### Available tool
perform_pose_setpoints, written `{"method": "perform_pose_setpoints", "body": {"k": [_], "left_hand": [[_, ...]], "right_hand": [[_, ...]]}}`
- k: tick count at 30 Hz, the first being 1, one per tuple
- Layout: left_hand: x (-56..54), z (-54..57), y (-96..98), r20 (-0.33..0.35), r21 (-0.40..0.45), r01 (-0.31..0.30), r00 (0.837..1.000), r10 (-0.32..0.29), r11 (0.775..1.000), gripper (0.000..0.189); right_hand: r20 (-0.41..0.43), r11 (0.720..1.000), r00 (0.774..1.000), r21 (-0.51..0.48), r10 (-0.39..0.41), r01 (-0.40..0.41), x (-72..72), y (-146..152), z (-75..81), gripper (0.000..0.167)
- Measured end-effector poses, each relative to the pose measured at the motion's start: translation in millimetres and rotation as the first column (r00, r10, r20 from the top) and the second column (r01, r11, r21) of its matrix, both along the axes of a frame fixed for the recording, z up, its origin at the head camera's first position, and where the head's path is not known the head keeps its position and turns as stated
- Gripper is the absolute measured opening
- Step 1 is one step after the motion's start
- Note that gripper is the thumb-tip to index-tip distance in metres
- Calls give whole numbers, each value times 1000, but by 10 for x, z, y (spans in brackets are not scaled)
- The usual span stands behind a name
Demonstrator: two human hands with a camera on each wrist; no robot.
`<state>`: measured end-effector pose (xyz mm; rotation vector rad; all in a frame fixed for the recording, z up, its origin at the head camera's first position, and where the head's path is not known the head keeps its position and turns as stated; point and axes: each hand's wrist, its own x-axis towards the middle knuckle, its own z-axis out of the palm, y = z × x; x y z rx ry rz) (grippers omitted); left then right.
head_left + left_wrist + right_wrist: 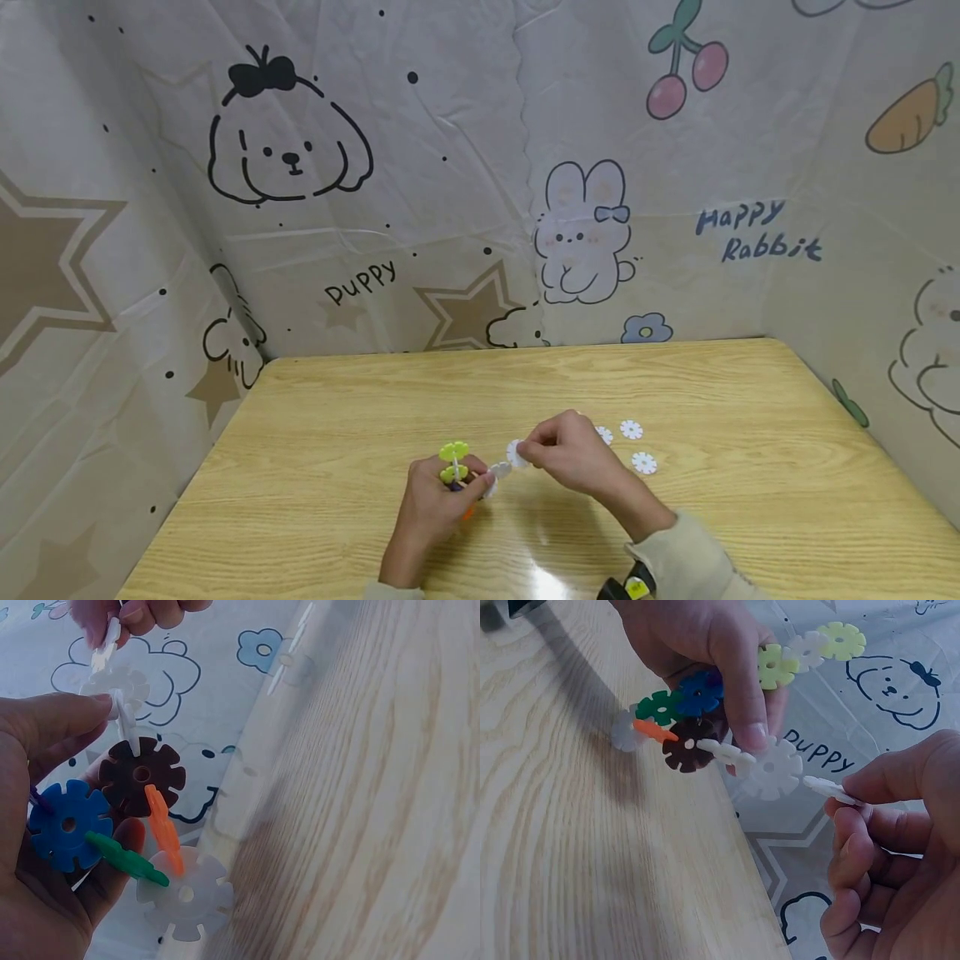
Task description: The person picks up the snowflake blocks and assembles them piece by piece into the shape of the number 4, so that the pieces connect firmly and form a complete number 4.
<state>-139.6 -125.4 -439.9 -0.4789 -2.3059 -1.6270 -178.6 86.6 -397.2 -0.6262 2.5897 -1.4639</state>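
My left hand (438, 504) grips a chain of slotted snowflake discs, its thumb pressing a white disc (771, 766) at one end. Behind that come another white disc seen edge-on, a dark brown disc (142, 776), an orange disc (163, 829), a translucent white disc (187, 892), a green disc (127, 859) and a blue disc (70, 825). Yellow-green discs (453, 451) stick up over the left hand. Between thumb and index finger, my right hand (573, 454) pinches a single white disc (829, 790), its edge close to the chain's end; whether they touch, I cannot tell.
Loose white discs (644, 463) lie on the wooden table (337, 417) to the right of the hands, one partly behind the right hand. A black object with a yellow label (630, 585) shows by the right sleeve. Printed cloth (450, 167) hangs behind the table.
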Motion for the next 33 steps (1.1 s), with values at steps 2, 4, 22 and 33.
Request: {"method": "perform_pose_setpoints", "body": {"k": [2, 4, 22, 33], "left_hand": [[38, 79, 11, -22, -5, 9, 1000, -9, 1000, 12], [73, 152, 19, -33, -3, 16, 999, -16, 1000, 12], [30, 59, 56, -281, 1, 20, 959, -19, 1000, 18], [-55, -88, 62, -369, 31, 22, 929, -9, 999, 19]], "right_hand": [[2, 1000, 1000, -1, -2, 2, 5, -18, -8, 21], [2, 1000, 1000, -1, -8, 8, 10, -29, -12, 21], [-10, 998, 999, -42, -39, 39, 68, -128, -81, 29], [-11, 991, 996, -96, -93, 92, 99, -176, -142, 32]]}}
